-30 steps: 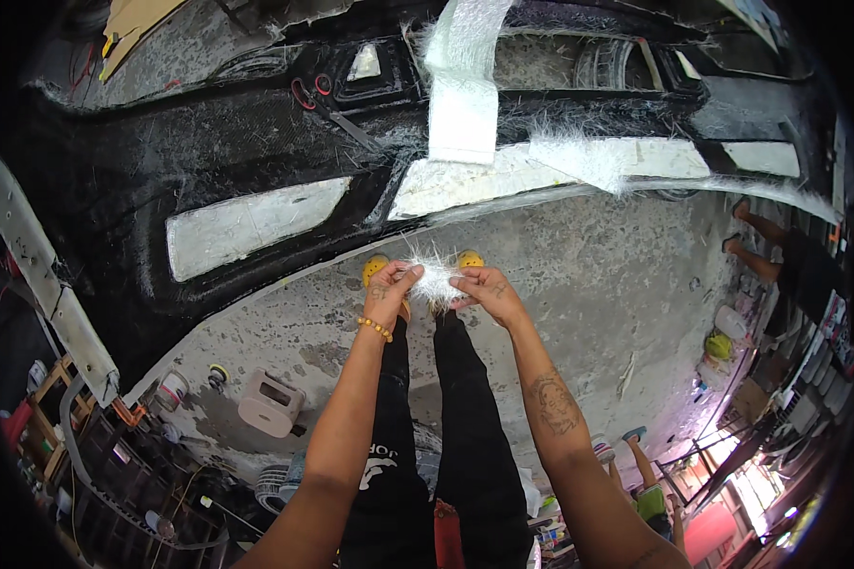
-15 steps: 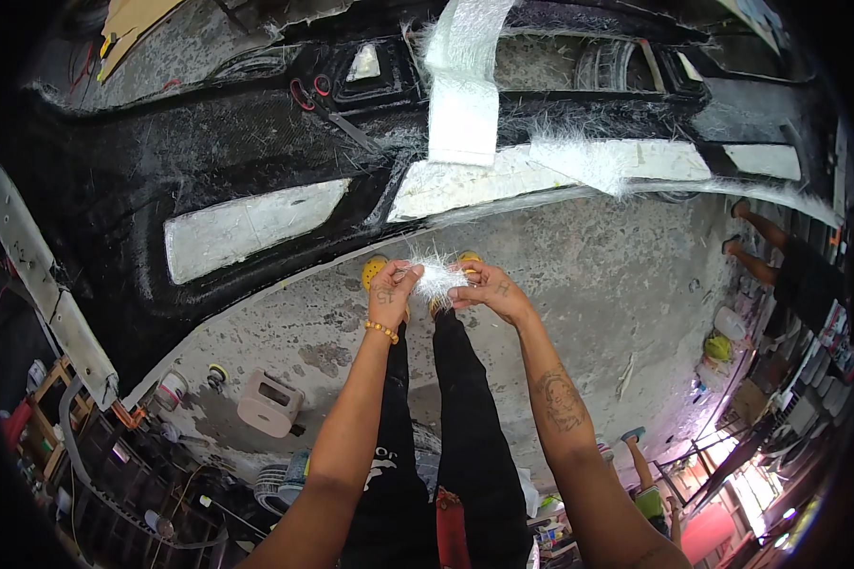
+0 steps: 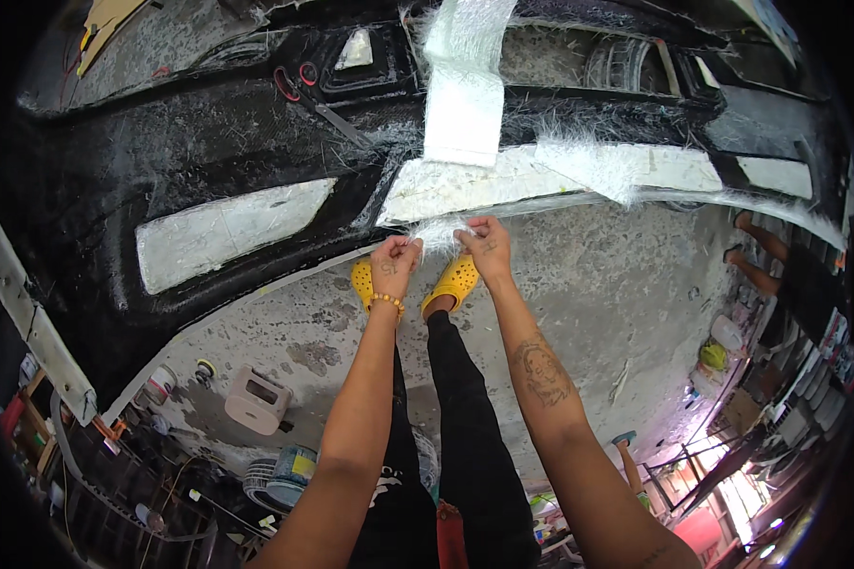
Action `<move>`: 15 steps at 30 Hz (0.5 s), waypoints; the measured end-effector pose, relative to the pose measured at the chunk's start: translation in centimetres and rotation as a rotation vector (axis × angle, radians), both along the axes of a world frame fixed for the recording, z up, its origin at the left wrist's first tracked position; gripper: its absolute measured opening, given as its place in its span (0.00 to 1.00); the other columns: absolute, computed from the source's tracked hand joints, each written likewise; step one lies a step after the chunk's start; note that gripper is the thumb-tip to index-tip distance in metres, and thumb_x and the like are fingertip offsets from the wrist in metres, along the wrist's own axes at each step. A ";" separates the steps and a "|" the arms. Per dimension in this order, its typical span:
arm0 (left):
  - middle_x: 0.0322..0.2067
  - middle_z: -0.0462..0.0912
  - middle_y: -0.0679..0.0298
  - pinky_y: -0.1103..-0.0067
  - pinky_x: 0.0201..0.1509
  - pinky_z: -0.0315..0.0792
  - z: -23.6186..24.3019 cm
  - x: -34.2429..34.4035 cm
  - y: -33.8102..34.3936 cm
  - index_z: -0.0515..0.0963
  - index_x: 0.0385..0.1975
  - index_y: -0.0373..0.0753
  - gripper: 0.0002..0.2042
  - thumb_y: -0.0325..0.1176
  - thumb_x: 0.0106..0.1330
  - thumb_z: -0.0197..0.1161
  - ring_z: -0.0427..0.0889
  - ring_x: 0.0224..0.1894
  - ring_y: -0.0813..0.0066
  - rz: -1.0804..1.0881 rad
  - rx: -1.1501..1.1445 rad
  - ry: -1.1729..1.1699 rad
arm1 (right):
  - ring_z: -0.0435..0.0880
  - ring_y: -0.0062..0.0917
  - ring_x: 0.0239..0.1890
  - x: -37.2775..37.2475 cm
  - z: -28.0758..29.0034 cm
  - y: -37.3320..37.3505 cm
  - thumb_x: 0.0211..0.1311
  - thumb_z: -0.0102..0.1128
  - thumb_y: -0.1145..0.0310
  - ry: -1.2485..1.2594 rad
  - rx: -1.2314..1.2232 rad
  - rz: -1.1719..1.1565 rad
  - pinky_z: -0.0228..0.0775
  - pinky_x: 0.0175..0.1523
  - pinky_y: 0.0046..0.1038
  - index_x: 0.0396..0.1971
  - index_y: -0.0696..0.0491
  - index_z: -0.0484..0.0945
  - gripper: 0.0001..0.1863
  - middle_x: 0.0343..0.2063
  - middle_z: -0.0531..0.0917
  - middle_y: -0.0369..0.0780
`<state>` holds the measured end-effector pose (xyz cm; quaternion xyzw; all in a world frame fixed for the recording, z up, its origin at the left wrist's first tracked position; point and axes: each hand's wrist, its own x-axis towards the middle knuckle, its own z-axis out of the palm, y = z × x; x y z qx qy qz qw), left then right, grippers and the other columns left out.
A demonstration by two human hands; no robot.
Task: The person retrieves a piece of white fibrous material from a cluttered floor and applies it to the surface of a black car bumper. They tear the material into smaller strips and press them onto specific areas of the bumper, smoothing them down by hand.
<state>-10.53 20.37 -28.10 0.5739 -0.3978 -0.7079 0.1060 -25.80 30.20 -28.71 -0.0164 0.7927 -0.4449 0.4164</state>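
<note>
While fingers (image 3: 412,249) pinch it, the fiber mat (image 3: 439,235) runs left to right.

This is a workshop, shown by the stained concrete floor (image 3: 588,294), the large black moulded panel (image 3: 218,142) with a strip of white fibre sheet (image 3: 462,114) and scissors (image 3: 337,119) on it, and the can (image 3: 161,382) and bucket (image 3: 290,492) nearby.

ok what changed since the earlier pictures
The left hand and right hand moved forward, carrying the ragged white fibre piece from over the grey concrete floor to the near edge of the black panel. Both still grip it. The red-handled scissors and broad white fibre strip stay put.
</note>
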 end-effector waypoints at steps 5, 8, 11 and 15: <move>0.22 0.82 0.65 0.84 0.19 0.69 -0.5 -1.0 -0.4 0.77 0.33 0.34 0.11 0.35 0.61 0.69 0.76 0.16 0.81 -0.029 0.005 -0.084 | 0.79 0.18 0.26 0.3 -1.8 0.0 0.52 0.72 0.71 -0.092 -0.067 -0.235 0.72 0.26 0.20 0.35 0.59 0.77 0.14 0.27 0.81 0.38; 0.19 0.81 0.64 0.83 0.15 0.67 -0.6 -1.4 -0.5 0.77 0.33 0.34 0.11 0.36 0.61 0.68 0.74 0.12 0.80 0.017 0.060 -0.130 | 0.79 0.19 0.26 0.6 -2.2 -0.3 0.51 0.73 0.70 -0.045 -0.096 -0.240 0.72 0.28 0.20 0.33 0.60 0.78 0.14 0.27 0.82 0.38; 0.17 0.79 0.64 0.83 0.13 0.66 -0.6 -1.9 -0.6 0.77 0.33 0.34 0.12 0.37 0.61 0.69 0.73 0.11 0.80 0.039 0.086 -0.182 | 0.80 0.20 0.27 0.4 -2.9 -0.4 0.51 0.73 0.70 0.121 0.022 -0.104 0.73 0.32 0.22 0.31 0.60 0.79 0.13 0.26 0.83 0.39; 0.15 0.78 0.65 0.83 0.12 0.65 -0.4 -2.0 -0.6 0.76 0.35 0.34 0.12 0.36 0.63 0.67 0.72 0.10 0.80 0.067 0.049 -0.211 | 0.80 0.23 0.26 0.4 -2.6 -1.1 0.52 0.71 0.68 0.147 0.071 -0.052 0.72 0.34 0.24 0.31 0.59 0.79 0.12 0.25 0.83 0.40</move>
